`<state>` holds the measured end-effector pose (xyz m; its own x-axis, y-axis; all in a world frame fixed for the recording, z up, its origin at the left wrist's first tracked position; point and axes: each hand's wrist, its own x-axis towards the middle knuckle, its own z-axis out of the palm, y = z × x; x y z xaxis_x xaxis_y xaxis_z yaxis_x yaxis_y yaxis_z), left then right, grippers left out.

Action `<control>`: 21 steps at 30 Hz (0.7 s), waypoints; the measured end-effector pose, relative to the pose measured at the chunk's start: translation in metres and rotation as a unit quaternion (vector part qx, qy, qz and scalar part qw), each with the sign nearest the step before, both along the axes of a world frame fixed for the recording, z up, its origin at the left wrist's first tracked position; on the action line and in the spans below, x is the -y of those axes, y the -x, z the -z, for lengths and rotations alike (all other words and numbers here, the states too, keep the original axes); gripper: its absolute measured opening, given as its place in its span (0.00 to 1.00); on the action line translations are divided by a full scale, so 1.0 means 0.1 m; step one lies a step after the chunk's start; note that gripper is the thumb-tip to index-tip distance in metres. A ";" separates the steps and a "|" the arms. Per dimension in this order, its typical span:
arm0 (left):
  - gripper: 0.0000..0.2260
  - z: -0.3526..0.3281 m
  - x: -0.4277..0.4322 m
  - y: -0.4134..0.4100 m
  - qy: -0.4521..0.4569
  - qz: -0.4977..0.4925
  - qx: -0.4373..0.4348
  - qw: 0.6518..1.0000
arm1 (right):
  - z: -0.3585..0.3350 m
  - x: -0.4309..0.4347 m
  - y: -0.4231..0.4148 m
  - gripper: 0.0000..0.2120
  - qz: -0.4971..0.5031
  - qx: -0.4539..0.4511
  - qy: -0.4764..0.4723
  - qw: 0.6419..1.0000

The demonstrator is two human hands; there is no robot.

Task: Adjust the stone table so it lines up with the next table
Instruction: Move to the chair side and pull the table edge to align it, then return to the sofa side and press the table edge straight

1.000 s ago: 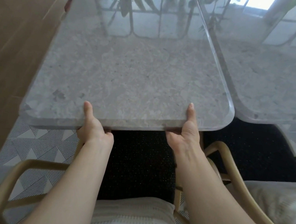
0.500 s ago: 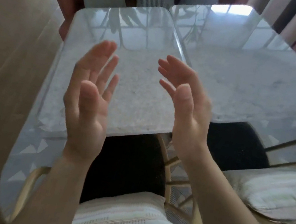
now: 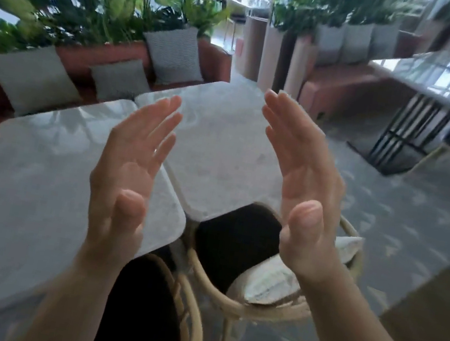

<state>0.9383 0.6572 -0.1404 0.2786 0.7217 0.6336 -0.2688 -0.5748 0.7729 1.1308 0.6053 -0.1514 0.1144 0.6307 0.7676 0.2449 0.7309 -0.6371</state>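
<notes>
1. Head view: the stone table [image 3: 36, 199] fills the lower left of the frame. Its pale slab top lies flat and its long axis runs from the near edge at about 7 o'clock up toward 1 o'clock, where the far end meets the bench.
2. The next table [image 3: 221, 146] sits just beside it at 3 o'clock of the stone table. The two side edges run nearly parallel with a narrow seam between them; whether they touch cannot be told through the blur.
3. The left hand [image 3: 125, 181] is raised in the air above the stone table, palm facing right, fingers [image 3: 160, 124] spread straight and holding nothing.
4. The right hand [image 3: 303, 188] is raised at 3 o'clock of the left hand, palm facing left, fingers [image 3: 282, 114] extended and holding nothing. The hands are well apart from each other.
5. Two rattan chairs [image 3: 197, 298] with dark seats stand at 6 o'clock, under the near table edges.
6. A red bench [image 3: 112, 55] with grey cushions [image 3: 174, 53] lies at 12 o'clock, plants [image 3: 82, 0] behind it.
</notes>
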 end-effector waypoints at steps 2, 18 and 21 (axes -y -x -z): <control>0.38 -0.14 0.23 -0.41 -0.015 0.022 -0.009 1.000 | -0.13 0.28 -0.31 0.50 0.014 -0.024 0.001 1.000; 0.38 -0.69 1.05 -3.59 -0.101 0.203 0.005 0.974 | -0.62 1.88 -3.33 0.47 0.206 0.016 -0.082 0.975; 0.37 -0.59 0.82 -4.24 -0.113 0.229 0.010 0.967 | -0.53 1.69 -3.91 0.47 0.220 0.019 -0.084 0.972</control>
<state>1.3619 0.5752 -0.0817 0.5216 0.3676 0.7700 -0.5495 -0.5456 0.6327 1.5220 0.4363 -0.0988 0.3136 0.3934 0.8642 0.5782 0.6428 -0.5024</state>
